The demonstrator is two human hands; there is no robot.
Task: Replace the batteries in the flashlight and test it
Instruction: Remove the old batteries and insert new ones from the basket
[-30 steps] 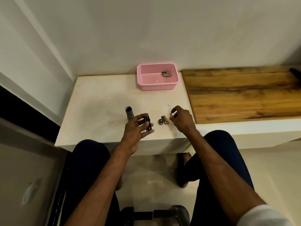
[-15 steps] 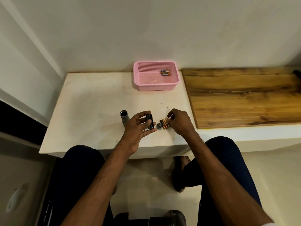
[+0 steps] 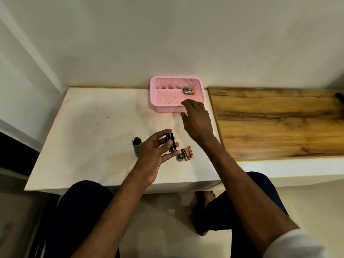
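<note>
The left hand (image 3: 156,155) pinches the black holder (image 3: 170,143) at frame centre, clear of the counter (image 3: 93,127), probably to keep it ready for loading. The right hand (image 3: 197,120) hovers at the near rim of the pink basket (image 3: 154,94), fingers loose and holding nothing, in line with the batteries (image 3: 188,91) inside, presumably the fresh set. The loose batteries (image 3: 188,155) lie beside the cap (image 3: 180,157), likely spent and set apart. The flashlight body (image 3: 136,147) stands on end left of centre.

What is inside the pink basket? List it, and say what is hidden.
A few batteries lie side by side near the far right corner of the pink basket; exact count unclear. The right hand, stretched over the near wall, hides the near right floor.
</note>
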